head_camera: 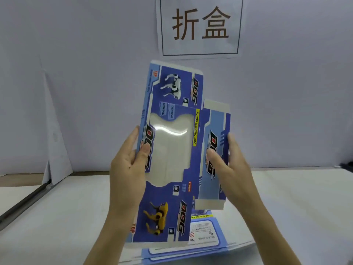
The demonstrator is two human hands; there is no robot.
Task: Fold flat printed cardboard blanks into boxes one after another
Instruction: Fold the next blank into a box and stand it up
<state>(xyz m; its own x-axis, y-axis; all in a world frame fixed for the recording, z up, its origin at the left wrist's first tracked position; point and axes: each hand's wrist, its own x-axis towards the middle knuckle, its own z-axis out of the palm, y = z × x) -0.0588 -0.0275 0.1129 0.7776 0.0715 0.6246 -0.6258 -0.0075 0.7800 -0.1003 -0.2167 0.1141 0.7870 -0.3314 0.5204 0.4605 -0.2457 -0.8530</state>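
A flat blue printed cardboard blank (pixel 172 213) with a clear window and "DOG" lettering is held upright above the table, its long side vertical. My left hand (pixel 128 169) grips its left edge, thumb on the printed front and fingers behind. My right hand (pixel 231 167) grips the narrow light-blue side panel (pixel 215 119) on the right, thumb on the front and fingers wrapped round its outer edge. Under the held blank lies a stack of more flat blanks (pixel 208 234) on the table.
A white table (pixel 57 226) runs across the lower view, with a dark metal strip (pixel 24 203) at its left. A pale wall stands close behind, carrying a paper sign (pixel 200 25) with two large characters. A dark object (pixel 346 167) sits at the far right edge.
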